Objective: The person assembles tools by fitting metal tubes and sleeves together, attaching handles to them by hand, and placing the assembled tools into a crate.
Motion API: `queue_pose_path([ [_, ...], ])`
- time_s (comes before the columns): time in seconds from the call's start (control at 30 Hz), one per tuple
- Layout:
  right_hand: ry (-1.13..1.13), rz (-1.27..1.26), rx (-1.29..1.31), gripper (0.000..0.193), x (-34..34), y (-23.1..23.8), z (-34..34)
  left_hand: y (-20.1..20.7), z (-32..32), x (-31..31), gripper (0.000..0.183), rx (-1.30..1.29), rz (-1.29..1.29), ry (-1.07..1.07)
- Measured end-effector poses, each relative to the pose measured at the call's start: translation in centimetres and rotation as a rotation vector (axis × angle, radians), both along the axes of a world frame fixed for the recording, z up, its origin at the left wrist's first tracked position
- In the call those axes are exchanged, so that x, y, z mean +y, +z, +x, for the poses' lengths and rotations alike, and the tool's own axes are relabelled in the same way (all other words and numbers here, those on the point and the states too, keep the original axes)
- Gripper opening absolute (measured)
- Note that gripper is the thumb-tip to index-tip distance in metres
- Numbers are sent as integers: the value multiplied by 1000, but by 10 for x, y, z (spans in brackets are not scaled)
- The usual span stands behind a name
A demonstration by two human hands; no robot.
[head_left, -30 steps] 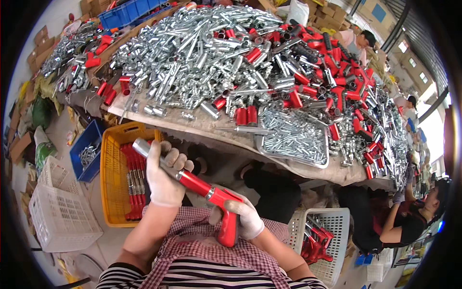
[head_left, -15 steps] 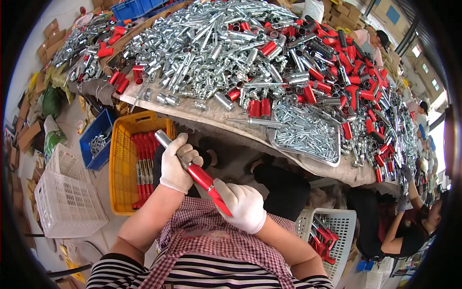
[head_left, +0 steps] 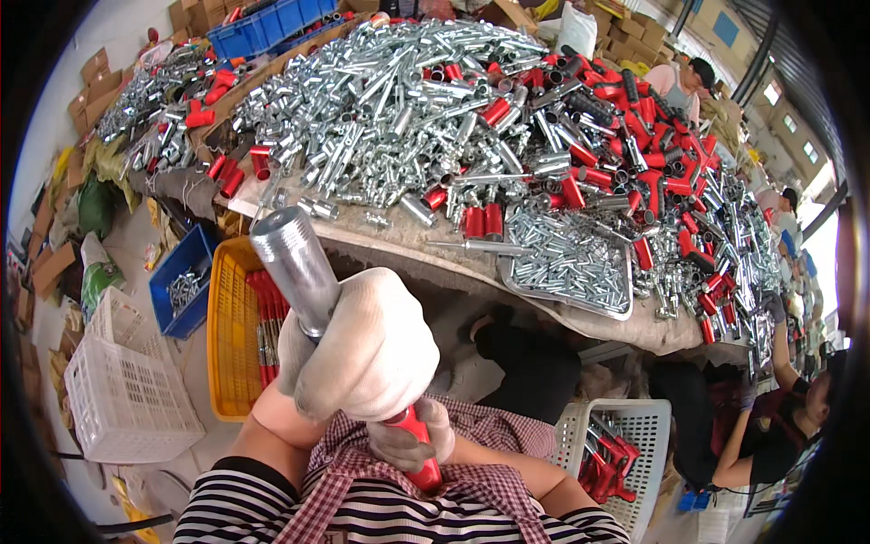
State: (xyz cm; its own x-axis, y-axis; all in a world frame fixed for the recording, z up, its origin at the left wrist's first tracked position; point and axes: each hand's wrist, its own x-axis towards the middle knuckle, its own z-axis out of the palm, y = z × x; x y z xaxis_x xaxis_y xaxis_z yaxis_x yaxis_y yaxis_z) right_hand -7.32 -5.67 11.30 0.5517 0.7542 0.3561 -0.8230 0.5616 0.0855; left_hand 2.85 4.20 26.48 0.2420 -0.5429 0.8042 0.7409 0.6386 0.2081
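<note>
left hand point(head_left: 367, 343): higher, clamped round metal tube point(head_left: 294, 263) | right hand point(head_left: 439, 432): lower, clamped round red handle point(head_left: 423, 475)

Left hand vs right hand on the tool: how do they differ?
Left hand is higher, below the exposed metal tube; right hand is lower, on the red part. Left hand looks larger, nearer the camera; right hand looks smaller. Both wear pale gloves and hold one tool.

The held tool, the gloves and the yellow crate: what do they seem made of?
Tool: bare end probably steel, shiny grey with a threaded tip; red part glossy, painted metal or plastic, unclear which. Gloves: likely knitted fabric, matt white, soft folds, greyish smudges. Yellow crate: probably moulded plastic, evenly coloured, openings in its wall.
</note>
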Motion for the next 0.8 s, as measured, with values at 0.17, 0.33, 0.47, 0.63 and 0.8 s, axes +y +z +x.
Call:
queue_pose_path([
  [0.17, -378, -464, -211, 59, -30, 32, 8, -40, 26, 18, 66, -28, 302, 779],
  [0.33, -1497, -1773, -1346, 40, -53, 78, 37, -54, 14, 22, 16, 662, 432, 968],
  [0.47, -1937, -1568, -2022, 43, -71, 72, 68, -66, 19, 19, 18, 918, 534, 896],
  [0.63, -1522, -1895, -2276, 44, -69, 70, 60, -80, 24, 17, 25, 969, 745, 1039],
  [0.8, -1596, -1863, -1879, 48, -54, 54, 47, -85, 23, 24, 32, 1021, 709, 939],
])
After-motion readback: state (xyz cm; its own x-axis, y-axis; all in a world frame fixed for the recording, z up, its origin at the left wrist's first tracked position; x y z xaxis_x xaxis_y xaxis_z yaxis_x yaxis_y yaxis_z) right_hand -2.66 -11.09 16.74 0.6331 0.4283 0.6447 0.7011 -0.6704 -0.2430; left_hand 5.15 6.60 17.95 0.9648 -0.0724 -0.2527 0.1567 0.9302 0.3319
